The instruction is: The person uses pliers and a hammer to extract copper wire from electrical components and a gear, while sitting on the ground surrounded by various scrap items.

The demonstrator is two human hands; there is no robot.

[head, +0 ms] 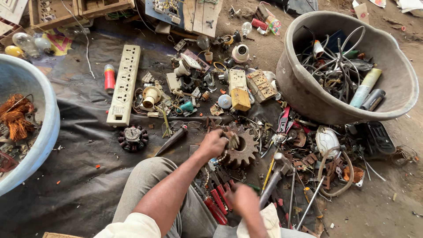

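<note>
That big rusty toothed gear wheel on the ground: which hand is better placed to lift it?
Probably the left hand: it hovers right beside the rusty gear wheel, gripping a small part. The right hand sits lower, nearer the red-handled tools.

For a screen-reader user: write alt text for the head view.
A seated person's left hand grips a small metal part beside a rusty gear, while the right hand reaches toward red-handled tools, amid scattered electrical scrap on a dark sheet.

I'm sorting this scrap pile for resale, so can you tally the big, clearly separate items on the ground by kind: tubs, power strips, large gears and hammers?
Tubs: 2, the grey tub and the blue tub
Power strips: 1, the white power strip
Large gears: 1, the rusty gear
Hammers: 1, the hammer
Total: 5
</note>
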